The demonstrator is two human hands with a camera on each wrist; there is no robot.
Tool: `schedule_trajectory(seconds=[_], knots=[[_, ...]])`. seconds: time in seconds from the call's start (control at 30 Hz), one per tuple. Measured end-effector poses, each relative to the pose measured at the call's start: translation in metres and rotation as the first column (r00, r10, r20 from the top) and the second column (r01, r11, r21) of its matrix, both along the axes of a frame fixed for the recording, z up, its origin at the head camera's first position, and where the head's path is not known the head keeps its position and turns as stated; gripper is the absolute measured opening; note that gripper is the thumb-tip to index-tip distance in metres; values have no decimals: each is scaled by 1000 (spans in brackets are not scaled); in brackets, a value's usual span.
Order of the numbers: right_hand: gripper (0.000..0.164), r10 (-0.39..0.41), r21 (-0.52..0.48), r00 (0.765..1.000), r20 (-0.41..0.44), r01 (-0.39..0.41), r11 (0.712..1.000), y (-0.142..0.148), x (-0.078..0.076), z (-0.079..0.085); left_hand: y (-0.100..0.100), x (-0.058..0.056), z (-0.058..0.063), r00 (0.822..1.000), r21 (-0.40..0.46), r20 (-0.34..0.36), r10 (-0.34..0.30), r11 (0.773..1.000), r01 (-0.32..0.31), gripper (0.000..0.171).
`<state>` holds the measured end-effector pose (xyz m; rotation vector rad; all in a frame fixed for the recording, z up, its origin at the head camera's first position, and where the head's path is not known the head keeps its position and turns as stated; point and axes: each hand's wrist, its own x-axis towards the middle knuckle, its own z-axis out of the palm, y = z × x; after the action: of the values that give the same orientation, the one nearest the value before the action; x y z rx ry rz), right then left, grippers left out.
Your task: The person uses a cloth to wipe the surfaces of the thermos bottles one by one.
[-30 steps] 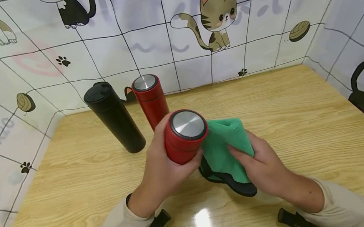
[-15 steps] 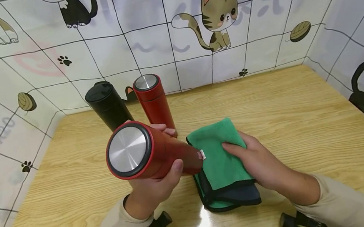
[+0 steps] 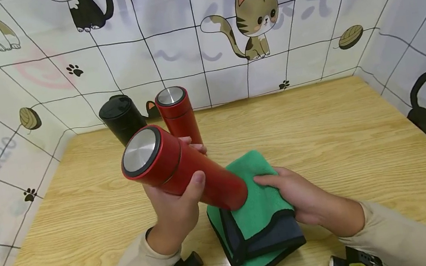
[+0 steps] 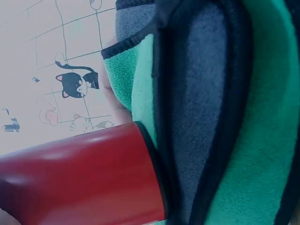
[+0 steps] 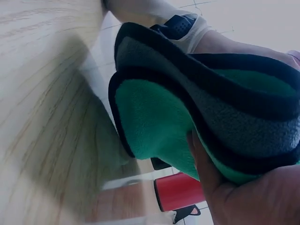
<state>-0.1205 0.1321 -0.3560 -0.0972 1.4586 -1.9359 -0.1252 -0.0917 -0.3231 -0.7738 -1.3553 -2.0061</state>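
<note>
A red thermos bottle [image 3: 189, 168] with a silver lid lies tilted in my left hand [image 3: 175, 211], its lid toward the upper left. Fingers and thumb wrap round its middle. My right hand [image 3: 308, 197] grips a folded green cloth [image 3: 259, 226] with grey patches and black edging. The bottle's base meets the cloth's green face in the head view. In the left wrist view the red bottle [image 4: 84, 178] touches the cloth [image 4: 197, 117] at its base end. The right wrist view shows the cloth [image 5: 150, 117] folded over, with the thumb pressed along it.
Behind the held bottle stand a black bottle [image 3: 123, 118] and a second red thermos [image 3: 179, 115], both upright on the wooden table [image 3: 319, 136]. A white sheet printed with cats [image 3: 185, 55] rises at the back and both sides.
The held bottle has swung from upright to tilted, lid going left and base right. The cloth has moved down and left, its folds spreading out below the bottle's base.
</note>
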Motion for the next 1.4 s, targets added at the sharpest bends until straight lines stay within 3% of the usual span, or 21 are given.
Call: schedule_trajectory(seconds=[0.13,0.3,0.47,0.6,0.8,0.93,1.03,1.2,1.4], knots=[[32,-5,5,1000,7,5,1000,0,-1,-2,3,0,-3,999,21,29,-21,1000,21,57],[39,-6,16,1000,-17,7,1000,1,-3,-4,6,3,-5,1000,-21,11,16,1000,-16,59],[46,45,47,998,-43,-43,998,3,-8,-4,6,-1,-4,998,-30,11,58,998,-57,60],[45,74,118,995,-69,-66,991,8,-13,-4,12,-14,2,997,-46,10,73,996,-72,66],[46,64,173,996,-69,-51,984,18,-14,-7,25,-39,8,994,-176,64,89,981,-77,71],[49,32,212,998,-53,-20,977,23,-11,-9,37,-56,5,986,-287,103,133,953,-99,71],[49,54,255,997,-60,-37,966,26,-10,-13,42,-69,0,974,-371,148,171,923,-105,72],[54,238,355,963,-123,-182,917,38,-14,-15,47,-85,-8,948,-450,251,194,891,-63,75],[49,417,458,890,-183,-298,837,49,-20,-20,53,-99,-15,931,-450,314,184,893,-24,80]])
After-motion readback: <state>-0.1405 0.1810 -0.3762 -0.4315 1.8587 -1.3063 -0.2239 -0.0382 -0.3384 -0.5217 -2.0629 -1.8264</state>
